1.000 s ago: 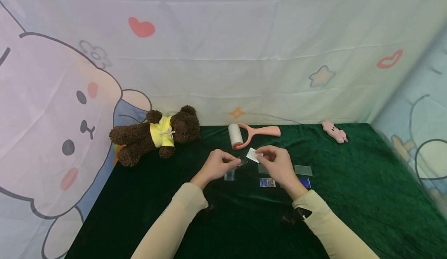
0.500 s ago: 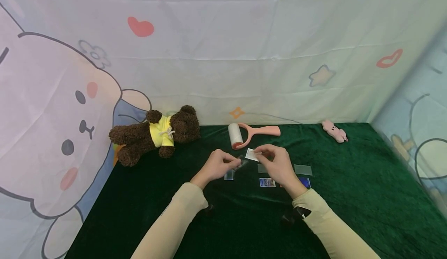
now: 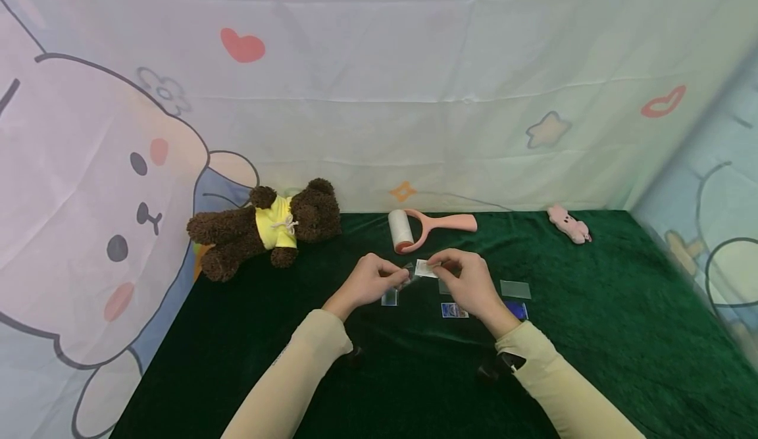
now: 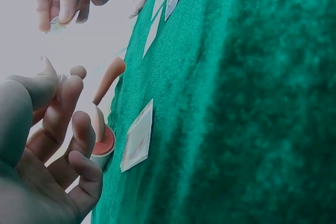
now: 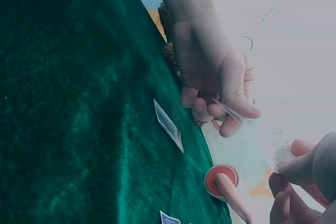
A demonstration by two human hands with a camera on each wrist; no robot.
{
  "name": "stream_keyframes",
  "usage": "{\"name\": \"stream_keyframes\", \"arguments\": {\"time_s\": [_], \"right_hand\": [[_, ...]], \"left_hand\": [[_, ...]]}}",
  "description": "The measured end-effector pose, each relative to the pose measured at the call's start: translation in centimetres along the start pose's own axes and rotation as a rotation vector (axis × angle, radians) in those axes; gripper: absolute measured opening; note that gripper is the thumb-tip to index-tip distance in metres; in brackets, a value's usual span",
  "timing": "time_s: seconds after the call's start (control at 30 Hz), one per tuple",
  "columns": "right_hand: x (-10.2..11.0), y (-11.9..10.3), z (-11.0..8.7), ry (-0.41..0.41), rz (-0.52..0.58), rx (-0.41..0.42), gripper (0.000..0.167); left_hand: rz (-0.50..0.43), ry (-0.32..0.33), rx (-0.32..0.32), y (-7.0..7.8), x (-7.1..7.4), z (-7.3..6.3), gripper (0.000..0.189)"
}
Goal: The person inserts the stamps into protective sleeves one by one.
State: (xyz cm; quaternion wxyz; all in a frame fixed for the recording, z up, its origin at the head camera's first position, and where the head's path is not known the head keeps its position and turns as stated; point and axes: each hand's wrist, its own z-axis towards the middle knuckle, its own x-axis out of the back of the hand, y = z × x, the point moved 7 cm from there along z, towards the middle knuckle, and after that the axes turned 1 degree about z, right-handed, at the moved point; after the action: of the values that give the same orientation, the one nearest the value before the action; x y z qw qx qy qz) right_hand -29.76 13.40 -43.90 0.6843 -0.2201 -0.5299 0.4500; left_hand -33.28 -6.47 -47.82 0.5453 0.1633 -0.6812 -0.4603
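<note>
In the head view my left hand (image 3: 368, 280) pinches a thin clear plastic sleeve (image 5: 231, 111) between thumb and forefinger, seen nearly edge-on in the right wrist view. Facing it, my right hand (image 3: 470, 287) pinches a small white card (image 3: 424, 268) with its thumb and fingertips. Card and sleeve are both held up above the green cloth, a short way apart. Below my left hand lies a flat pale-edged card (image 3: 389, 297). Near my right hand rest a printed card (image 3: 454, 310), a blue card (image 3: 516, 310) partly behind the wrist, and a clear rectangle (image 3: 516, 289).
Beyond the hands lies a lint roller with a pink handle (image 3: 453, 222). A brown teddy bear (image 3: 316, 218) in a yellow top lies at the back left, and a small pink plush (image 3: 568, 224) at the back right. A printed curtain (image 3: 367, 129) hangs behind the table.
My right hand has tipped the white card flatter and brought it slightly lower and left, closer to the sleeve. The left hand stays about where it was.
</note>
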Motion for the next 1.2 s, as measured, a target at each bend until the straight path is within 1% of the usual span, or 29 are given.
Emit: {"name": "stream_keyframes", "arguments": {"time_s": [0.2, 0.3, 0.43, 0.7, 0.87, 1.2], "right_hand": [[-0.11, -0.24, 0.05, -0.025, -0.045, 0.023, 0.013], [-0.18, -0.29, 0.07, -0.045, -0.069, 0.023, 0.013], [-0.25, -0.43, 0.10, -0.069, -0.079, 0.029, 0.013], [-0.39, -0.62, 0.18, -0.114, -0.113, 0.062, 0.014], [-0.38, -0.65, 0.22, -0.139, -0.114, 0.062, 0.014], [-0.27, -0.60, 0.19, -0.147, -0.107, 0.075, 0.015]], "left_hand": [[0.002, -0.004, 0.003, 0.10, 0.03, 0.05, 0.024], [-0.003, -0.012, -0.007, 0.16, 0.01, 0.08, 0.024], [-0.002, -0.028, -0.020, 0.31, -0.06, 0.08, 0.024], [0.011, -0.047, -0.024, 0.61, -0.17, -0.03, 0.023], [0.009, -0.052, -0.028, 0.67, -0.20, -0.02, 0.023], [0.002, -0.053, -0.044, 0.86, -0.29, 0.04, 0.023]]}}
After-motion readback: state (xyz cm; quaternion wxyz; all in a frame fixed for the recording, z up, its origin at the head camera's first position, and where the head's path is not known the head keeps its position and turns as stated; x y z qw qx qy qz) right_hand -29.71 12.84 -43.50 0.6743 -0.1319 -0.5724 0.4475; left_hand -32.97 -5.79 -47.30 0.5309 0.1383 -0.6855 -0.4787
